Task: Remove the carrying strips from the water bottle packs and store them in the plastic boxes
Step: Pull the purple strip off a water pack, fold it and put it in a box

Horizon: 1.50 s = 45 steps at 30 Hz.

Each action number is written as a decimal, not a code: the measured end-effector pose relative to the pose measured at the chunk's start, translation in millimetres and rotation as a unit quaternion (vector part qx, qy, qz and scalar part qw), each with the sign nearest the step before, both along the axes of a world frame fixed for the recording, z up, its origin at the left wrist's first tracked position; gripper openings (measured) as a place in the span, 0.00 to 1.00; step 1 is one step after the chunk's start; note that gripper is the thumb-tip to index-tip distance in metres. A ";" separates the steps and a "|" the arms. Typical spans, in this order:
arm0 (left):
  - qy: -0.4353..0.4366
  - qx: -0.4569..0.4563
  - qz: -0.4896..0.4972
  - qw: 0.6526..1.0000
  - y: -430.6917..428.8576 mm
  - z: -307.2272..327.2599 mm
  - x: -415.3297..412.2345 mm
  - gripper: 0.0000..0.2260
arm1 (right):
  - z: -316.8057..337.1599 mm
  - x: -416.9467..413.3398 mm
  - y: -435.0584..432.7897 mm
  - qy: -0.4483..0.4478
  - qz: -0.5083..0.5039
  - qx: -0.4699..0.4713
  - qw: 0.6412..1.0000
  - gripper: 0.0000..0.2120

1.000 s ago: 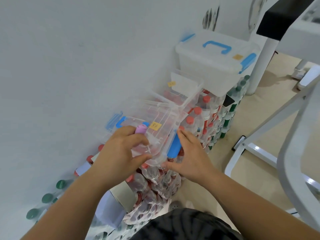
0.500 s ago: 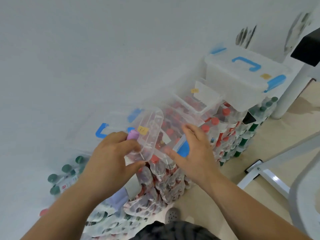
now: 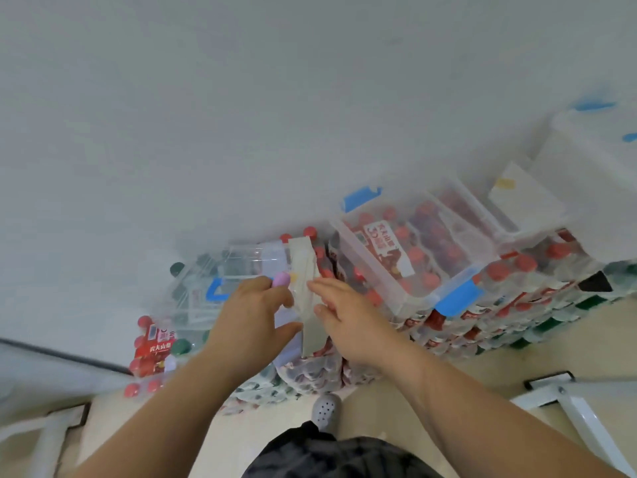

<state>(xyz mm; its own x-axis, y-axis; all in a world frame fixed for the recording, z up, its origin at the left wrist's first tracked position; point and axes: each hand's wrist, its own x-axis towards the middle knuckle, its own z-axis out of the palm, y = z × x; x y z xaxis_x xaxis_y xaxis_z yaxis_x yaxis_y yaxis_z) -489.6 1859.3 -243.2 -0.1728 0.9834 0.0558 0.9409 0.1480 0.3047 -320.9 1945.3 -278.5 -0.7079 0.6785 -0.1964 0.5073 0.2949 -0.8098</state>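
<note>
L hand: your fingers are curled, w/ a small purple thing pinched up at the tips. The thumb sticks out free toward the strip. Can't tell what the purple thing is. R hand: fingers are straight-ish and relaxed, tips at the strip's R edge, gripping nothing.

Strip: pale, runs right between your two hands, from beyond the fingertips back past your thumbs and down the front of the bottle pack. It's on the pack, not in a box yet. Can't tell if it's stuck down or loose.

Just beyond your L fingertips is a clear lid w/ a blue handle, lying on the packs. To the R of your R hand is an open clear box w/ a blue latch. It sits on red-capped packs and already has red-printed stuff inside.

Step, prob: get hold of the strip and peel it, then take it R to the box.

Risks:
- L fingers are busy w/ the purple thing, so only the thumb can help. Weak pinch, so the strip slips or you drop the purple thing.
- Pull too fast or sideways and the strip may tear or drag the pack's wrap w/ it.
- The lid rests loose on uneven bottle tops. Nudge it w/ your L knuckles and it could slide off.
- Reaching R could bump the box rim and shift the box on the packs.
</note>
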 end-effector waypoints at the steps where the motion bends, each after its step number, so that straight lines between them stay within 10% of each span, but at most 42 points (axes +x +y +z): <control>1: -0.005 -0.002 0.004 1.000 1.5 -5.1 -5.6 0.14 | -3.8 -6.1 3.3 -0.004 -0.001 -0.011 1.000 0.22; 21: -0.233 -0.043 -0.049 0.970 66.8 -71.2 -99.3 0.12 | -34.8 -95.8 51.0 -0.112 -0.079 -0.026 0.990 0.19; 30: -0.565 -0.015 -0.064 0.822 101.1 -20.0 -85.9 0.14 | 35.0 -93.3 46.5 0.094 -0.241 -0.067 0.964 0.08; 45: -0.447 -0.015 -0.131 0.885 158.4 27.9 12.9 0.20 | 78.8 3.5 108.9 0.129 -0.320 -0.029 0.938 0.09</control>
